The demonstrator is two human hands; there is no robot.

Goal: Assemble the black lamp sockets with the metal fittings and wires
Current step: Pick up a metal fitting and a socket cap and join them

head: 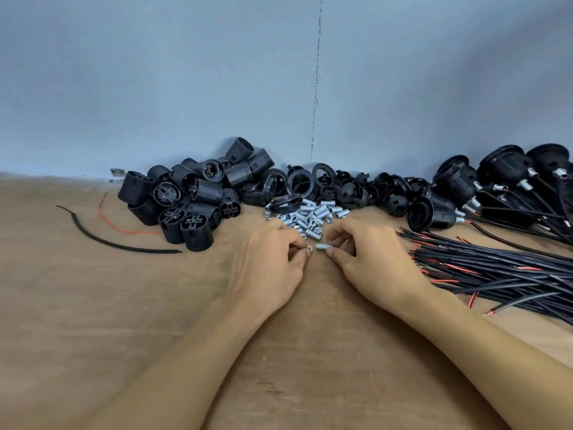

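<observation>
Blue-grey wall (186, 72) (cracked), brown tabletop (93, 305)

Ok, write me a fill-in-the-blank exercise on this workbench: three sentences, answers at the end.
1. The left hand pinches a metal ring and the right hand pinches a threaded tube; the ring is to the ____ of the tube.
2. The wire bundle lies on the person's ____ side.
3. The thin wire beside the loose black wire is ____.
Missing words: left; right; red.
</observation>
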